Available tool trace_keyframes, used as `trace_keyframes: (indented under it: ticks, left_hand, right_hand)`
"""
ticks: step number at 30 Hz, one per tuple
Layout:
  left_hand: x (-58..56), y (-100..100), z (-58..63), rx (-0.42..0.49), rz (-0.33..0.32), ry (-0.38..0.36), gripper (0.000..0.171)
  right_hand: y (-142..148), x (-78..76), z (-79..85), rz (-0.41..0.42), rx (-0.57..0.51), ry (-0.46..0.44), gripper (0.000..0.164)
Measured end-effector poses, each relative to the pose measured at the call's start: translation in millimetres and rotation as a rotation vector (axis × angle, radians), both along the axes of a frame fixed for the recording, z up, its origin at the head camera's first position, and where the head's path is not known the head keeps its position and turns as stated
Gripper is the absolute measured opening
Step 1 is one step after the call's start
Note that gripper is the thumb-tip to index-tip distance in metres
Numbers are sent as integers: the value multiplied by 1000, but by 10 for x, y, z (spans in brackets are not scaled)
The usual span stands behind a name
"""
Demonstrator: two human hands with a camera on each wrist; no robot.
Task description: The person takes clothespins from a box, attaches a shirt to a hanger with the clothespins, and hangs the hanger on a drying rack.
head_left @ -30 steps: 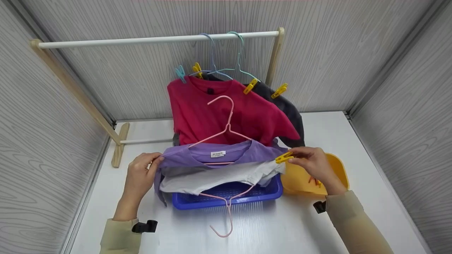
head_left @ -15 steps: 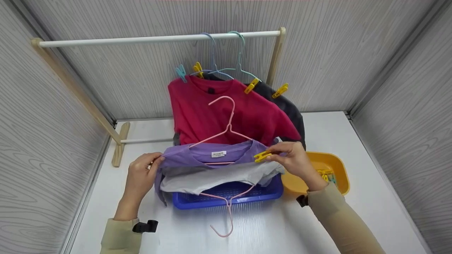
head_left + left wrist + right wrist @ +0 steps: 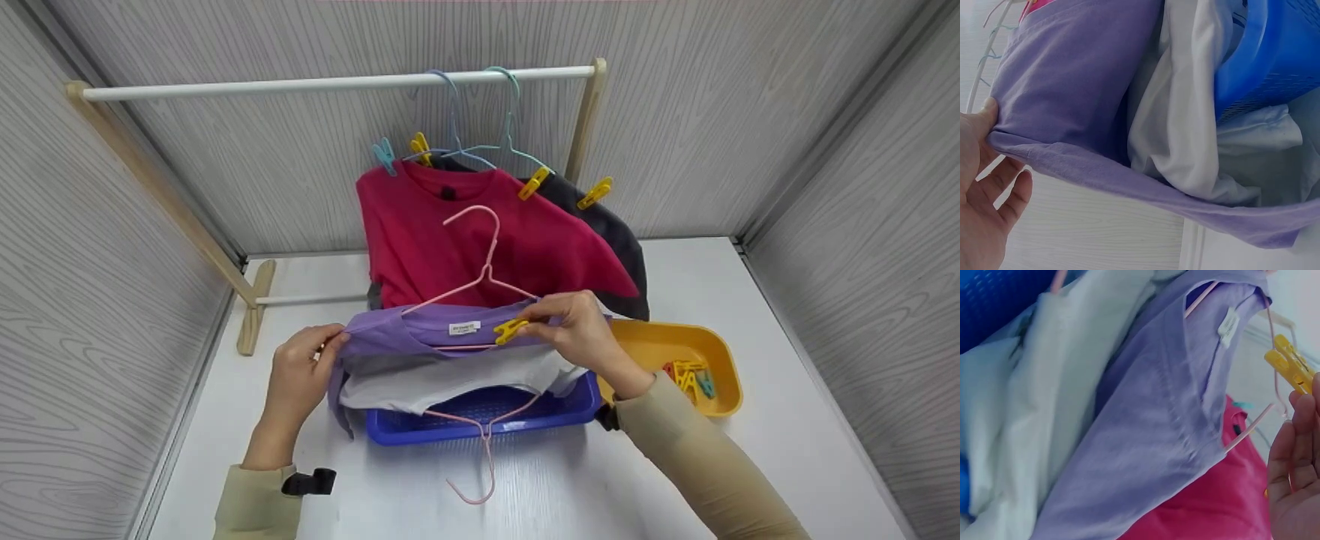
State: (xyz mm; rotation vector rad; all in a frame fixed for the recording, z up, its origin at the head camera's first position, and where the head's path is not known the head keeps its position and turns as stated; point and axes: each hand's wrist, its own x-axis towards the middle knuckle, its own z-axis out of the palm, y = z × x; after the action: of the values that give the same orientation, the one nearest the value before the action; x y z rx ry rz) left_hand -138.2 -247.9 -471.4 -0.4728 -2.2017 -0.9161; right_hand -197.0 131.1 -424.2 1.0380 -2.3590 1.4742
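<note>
A purple shirt [image 3: 371, 330] lies spread with a pink hanger [image 3: 487, 274] through its neckline. My left hand [image 3: 304, 367] pinches the shirt's left shoulder between thumb and fingers; the left wrist view shows the purple cloth [image 3: 1072, 84] held at its edge. My right hand [image 3: 577, 330] pinches a yellow clothespin [image 3: 511, 331] over the neckline, close to the white label [image 3: 465, 328]. In the right wrist view the clothespin [image 3: 1289, 363] points away from the fingertips. Below the purple shirt lies a white garment [image 3: 450, 375] with a second pink hanger [image 3: 487, 442] in it.
A blue basket [image 3: 420, 433] stands under the garments. At the right, a yellow bin [image 3: 724, 367] holds several clothespins [image 3: 686, 379]. Behind, a red shirt [image 3: 480, 232] and a dark shirt [image 3: 615, 232] hang clipped on hangers from a white rail [image 3: 300, 85].
My right hand has carried the yellow clothespin leftward from the shirt's right shoulder to the neckline, uncovering the clothespins in the bin. My left hand has kept its place on the shirt.
</note>
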Motion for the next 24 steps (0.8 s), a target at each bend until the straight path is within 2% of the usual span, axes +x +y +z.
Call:
trace_keyframes:
  ticks: [10, 16, 24]
  left_hand:
    - [-12, -7, -23, 7, -4, -21, 11]
    - [-3, -7, -26, 8, -14, -20, 4]
    - [-5, -1, -16, 12, -22, -20, 5]
  right_hand:
    - [-493, 35, 154, 86, 10, 156, 9]
    - [-775, 47, 166, 95, 61, 257, 9]
    - [-1055, 67, 174, 95, 71, 316, 8]
